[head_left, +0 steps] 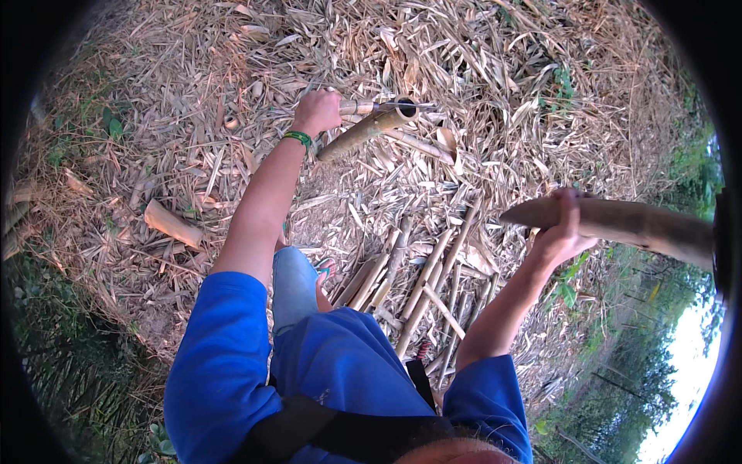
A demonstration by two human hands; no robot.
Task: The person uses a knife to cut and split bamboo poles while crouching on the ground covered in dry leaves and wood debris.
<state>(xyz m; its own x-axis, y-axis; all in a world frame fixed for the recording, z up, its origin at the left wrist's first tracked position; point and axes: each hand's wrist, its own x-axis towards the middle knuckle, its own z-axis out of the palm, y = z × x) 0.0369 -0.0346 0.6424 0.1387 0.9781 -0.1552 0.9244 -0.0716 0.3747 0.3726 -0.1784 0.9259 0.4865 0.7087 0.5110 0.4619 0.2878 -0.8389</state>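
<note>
My left hand (317,114), with a green band at the wrist, is closed round the pale handle of a knife (356,107). Its thin dark blade lies across the open upper end of a hollow bamboo section (359,138). That section appears to stand on the litter-covered ground, its dark hollow showing at the top. Off to the right, my right hand (563,230) grips a thick bamboo or wooden piece (641,224) near its tapered end. It is held up, apart from the knife, and its far end reaches the picture's right rim.
Dry leaves and split husks cover the ground. Several bamboo poles and split strips (425,290) lie by my legs. A short cut piece (171,224) lies at the left, a thin stick (421,145) beyond the bamboo section. Green bushes (69,348) border both sides.
</note>
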